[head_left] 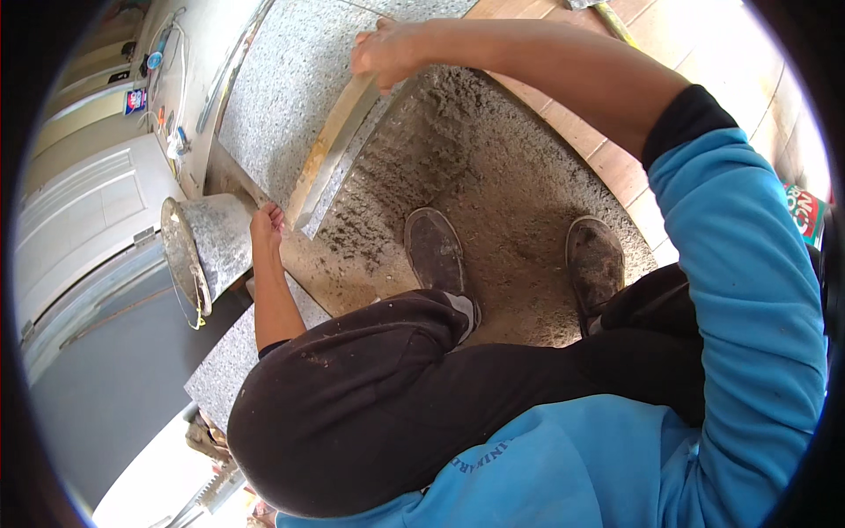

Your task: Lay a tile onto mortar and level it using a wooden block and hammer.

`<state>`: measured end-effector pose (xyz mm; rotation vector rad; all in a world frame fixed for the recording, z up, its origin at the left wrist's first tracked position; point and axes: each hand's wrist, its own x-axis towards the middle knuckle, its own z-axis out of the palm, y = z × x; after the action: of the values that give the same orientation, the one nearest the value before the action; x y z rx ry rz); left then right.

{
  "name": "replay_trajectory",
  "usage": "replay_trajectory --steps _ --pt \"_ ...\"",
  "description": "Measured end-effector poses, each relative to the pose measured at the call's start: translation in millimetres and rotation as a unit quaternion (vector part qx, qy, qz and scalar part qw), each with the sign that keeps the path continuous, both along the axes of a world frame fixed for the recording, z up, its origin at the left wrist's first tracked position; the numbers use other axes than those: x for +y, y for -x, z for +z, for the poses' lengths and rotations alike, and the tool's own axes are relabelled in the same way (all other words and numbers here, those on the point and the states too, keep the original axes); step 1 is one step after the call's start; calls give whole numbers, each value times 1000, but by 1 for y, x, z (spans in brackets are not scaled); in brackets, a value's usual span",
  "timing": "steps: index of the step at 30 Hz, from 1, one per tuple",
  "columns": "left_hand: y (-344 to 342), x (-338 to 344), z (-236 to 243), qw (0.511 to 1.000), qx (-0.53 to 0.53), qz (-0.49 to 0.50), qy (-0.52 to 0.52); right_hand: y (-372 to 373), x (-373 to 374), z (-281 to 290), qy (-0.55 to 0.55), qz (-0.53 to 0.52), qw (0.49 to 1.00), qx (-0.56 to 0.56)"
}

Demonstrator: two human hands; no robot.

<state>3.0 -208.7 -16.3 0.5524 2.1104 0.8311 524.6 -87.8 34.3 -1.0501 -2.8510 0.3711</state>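
Note:
My right hand point(387, 55) is closed on the upper end of a long, straight, pale bar point(330, 145) with a yellowish face. The bar lies diagonally along the edge of a grey speckled slab point(273, 79). My left hand point(267, 224) has curled fingers at the slab's lower corner, just beside the bar's lower end; exactly what it grips is unclear. My shoes point(431, 251) stand on a dirty, dark gritty surface point(502, 158) right of the bar.
A stained bucket point(211, 255) sits left of my left hand, near a white panelled door point(97, 220). Cables and small items line the upper left. A yellow-handled tool point(616, 22) lies on tan tiles point(572, 123). Another speckled piece point(220, 370) is at lower left.

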Motion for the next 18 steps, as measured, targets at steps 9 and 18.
replay_trajectory --steps 9,18 --pt "-13 3 0 1000 -8 9 14 -19 40 -6 1 28 999 -34" --pt "-14 5 6 1000 -1 -14 19 -83 82 -12 10 -23 999 -37"
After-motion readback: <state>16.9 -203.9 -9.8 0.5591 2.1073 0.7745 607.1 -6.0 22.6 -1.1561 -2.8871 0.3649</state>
